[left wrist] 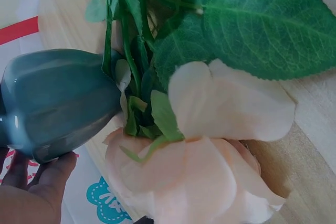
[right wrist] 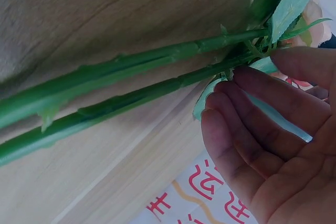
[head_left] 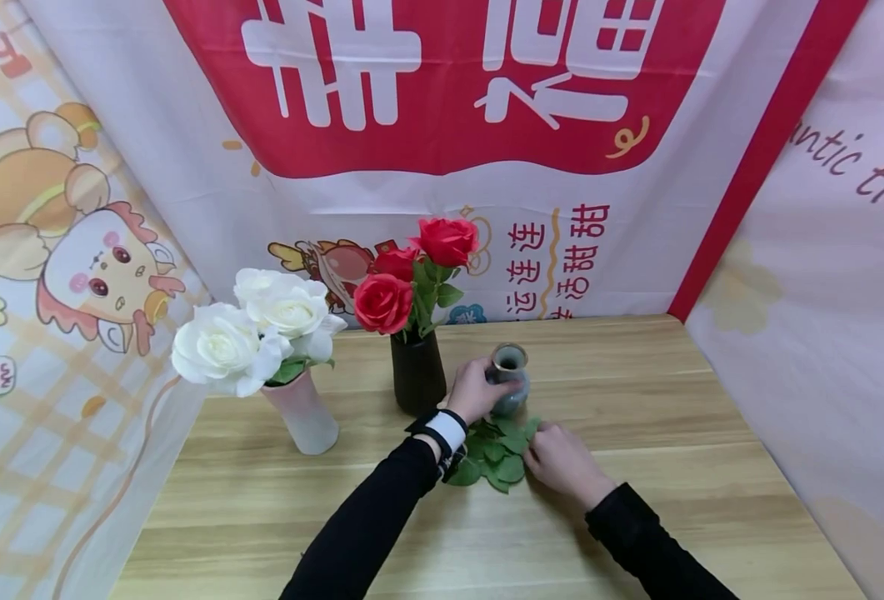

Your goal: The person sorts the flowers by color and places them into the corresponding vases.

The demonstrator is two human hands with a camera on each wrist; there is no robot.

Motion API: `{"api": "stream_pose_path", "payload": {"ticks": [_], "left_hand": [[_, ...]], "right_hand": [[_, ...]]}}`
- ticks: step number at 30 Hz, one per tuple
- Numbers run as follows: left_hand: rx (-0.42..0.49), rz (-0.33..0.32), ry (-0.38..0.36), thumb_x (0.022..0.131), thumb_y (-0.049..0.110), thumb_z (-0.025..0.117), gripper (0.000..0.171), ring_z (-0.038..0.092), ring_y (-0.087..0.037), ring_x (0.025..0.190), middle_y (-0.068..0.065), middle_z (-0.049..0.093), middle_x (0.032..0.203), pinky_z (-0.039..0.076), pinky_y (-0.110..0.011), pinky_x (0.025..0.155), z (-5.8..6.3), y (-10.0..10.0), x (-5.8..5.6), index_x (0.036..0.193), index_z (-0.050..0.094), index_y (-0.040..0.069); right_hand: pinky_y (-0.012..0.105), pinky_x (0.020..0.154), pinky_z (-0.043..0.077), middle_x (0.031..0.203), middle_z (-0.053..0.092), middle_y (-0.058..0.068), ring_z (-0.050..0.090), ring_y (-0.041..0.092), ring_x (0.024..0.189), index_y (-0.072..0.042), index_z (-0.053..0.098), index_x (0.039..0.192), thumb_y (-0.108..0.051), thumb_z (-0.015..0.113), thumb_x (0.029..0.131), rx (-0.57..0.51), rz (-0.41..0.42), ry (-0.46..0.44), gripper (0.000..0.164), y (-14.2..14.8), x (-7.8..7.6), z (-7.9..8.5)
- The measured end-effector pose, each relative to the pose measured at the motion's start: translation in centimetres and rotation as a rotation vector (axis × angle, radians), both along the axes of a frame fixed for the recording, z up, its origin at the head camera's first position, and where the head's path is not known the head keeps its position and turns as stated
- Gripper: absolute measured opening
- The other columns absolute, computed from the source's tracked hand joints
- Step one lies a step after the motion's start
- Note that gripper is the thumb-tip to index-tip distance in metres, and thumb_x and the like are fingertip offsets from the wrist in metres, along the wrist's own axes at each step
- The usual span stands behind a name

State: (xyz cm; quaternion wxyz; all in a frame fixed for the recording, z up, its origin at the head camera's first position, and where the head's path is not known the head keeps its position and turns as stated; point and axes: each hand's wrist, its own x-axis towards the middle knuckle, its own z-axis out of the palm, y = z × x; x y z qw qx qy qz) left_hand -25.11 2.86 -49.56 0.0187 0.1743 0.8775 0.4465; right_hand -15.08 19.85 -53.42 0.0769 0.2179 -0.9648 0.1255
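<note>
A small blue-grey vase with a narrow neck stands on the table, and my left hand grips it around the neck from the left. Just in front of it lie green rose leaves. My right hand is at the right edge of these leaves. In the right wrist view, its thumb and forefinger pinch at two green stems where the leaves begin. A pale peach rose shows below the vase in the left wrist view; my left forearm hides it in the head view.
A black vase with red roses stands left of the small vase. Farther left is a pink-and-white vase with white roses. Printed cloth hangs behind the wooden table and at both sides.
</note>
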Motion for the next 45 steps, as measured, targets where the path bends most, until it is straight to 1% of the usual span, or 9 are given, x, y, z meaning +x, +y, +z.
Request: {"api": "stream_pose_path", "payload": {"ticks": [4,8,13,18,27,35,38,41,45], "left_hand": [[-0.006,-0.002,-0.007,0.08,0.044,0.073,0.027,0.059,-0.006,0.093,0.011,0.063,0.097,0.045,-0.025,0.08,-0.12,-0.04,-0.19,0.092,0.063,0.023],[-0.019,0.006,-0.004,0.08,0.047,0.072,0.027,0.059,-0.006,0.092,0.011,0.063,0.097,0.045,-0.025,0.08,0.04,-0.08,-0.38,0.091,0.063,0.024],[-0.032,0.011,-0.012,0.079,0.048,0.072,0.028,0.058,-0.005,0.093,0.012,0.063,0.097,0.044,-0.025,0.081,0.03,-0.15,-0.31,0.091,0.063,0.024],[-0.041,0.013,-0.005,0.079,0.049,0.072,0.029,0.058,-0.005,0.093,0.012,0.063,0.098,0.044,-0.024,0.081,-0.22,-0.05,-0.19,0.09,0.063,0.024],[-0.002,0.014,0.002,0.079,0.048,0.073,0.031,0.058,-0.007,0.099,0.012,0.063,0.103,0.043,-0.026,0.085,-0.43,-0.02,-0.26,0.1,0.066,0.026],[-0.009,0.017,0.013,0.079,0.047,0.073,0.028,0.058,-0.006,0.096,0.012,0.063,0.101,0.044,-0.025,0.084,-0.49,0.02,-0.24,0.094,0.065,0.025],[-0.007,0.021,0.004,0.079,0.046,0.074,0.027,0.058,-0.006,0.096,0.012,0.063,0.101,0.043,-0.025,0.084,-0.42,0.05,-0.18,0.093,0.065,0.025],[-0.009,0.023,-0.003,0.079,0.046,0.074,0.026,0.057,-0.006,0.096,0.012,0.063,0.1,0.043,-0.025,0.083,-0.33,0.04,-0.14,0.091,0.064,0.025],[-0.012,0.027,-0.007,0.079,0.046,0.074,0.027,0.058,-0.006,0.096,0.012,0.063,0.099,0.043,-0.025,0.084,-0.3,0.01,-0.16,0.09,0.064,0.024]], "right_hand": [[0.025,0.049,0.039,0.071,0.046,-0.004,0.044,0.008,0.058,-0.019,0.05,0.059,-0.014,0.068,0.081,-0.012,0.003,-0.032,0.029,0.0,0.03,-0.02],[0.025,0.052,0.041,0.075,0.048,-0.004,0.048,0.008,0.061,-0.019,0.053,0.06,-0.014,0.071,0.079,-0.025,0.015,-0.038,0.026,-0.01,-0.07,0.08],[0.026,0.051,0.04,0.072,0.047,-0.004,0.047,0.008,0.06,-0.02,0.05,0.058,-0.014,0.071,0.078,-0.016,0.016,-0.039,0.03,-0.01,0.05,-0.01],[0.027,0.05,0.04,0.071,0.046,-0.005,0.047,0.009,0.06,-0.021,0.049,0.056,-0.015,0.072,0.077,-0.036,0.023,-0.054,0.032,0.14,0.24,-0.14],[0.027,0.052,0.041,0.075,0.051,-0.005,0.052,0.01,0.065,-0.021,0.059,0.063,-0.013,0.074,0.074,-0.03,0.034,-0.089,0.02,0.62,0.28,-0.11],[0.024,0.053,0.039,0.067,0.048,-0.01,0.045,0.006,0.059,-0.022,0.056,0.063,-0.015,0.075,0.075,-0.106,0.004,-0.211,0.024,0.77,0.18,-0.22],[0.024,0.052,0.039,0.065,0.048,-0.01,0.045,0.006,0.057,-0.021,0.054,0.064,-0.014,0.076,0.074,-0.124,-0.011,-0.232,0.025,0.77,0.17,-0.23],[0.024,0.051,0.039,0.066,0.048,-0.01,0.045,0.006,0.058,-0.022,0.053,0.064,-0.012,0.074,0.073,-0.109,-0.033,-0.224,0.024,0.73,0.23,-0.24],[0.026,0.053,0.039,0.071,0.046,-0.006,0.045,0.01,0.063,-0.02,0.054,0.063,-0.008,0.07,0.07,-0.081,-0.055,-0.149,0.021,0.57,0.47,-0.18]]}}
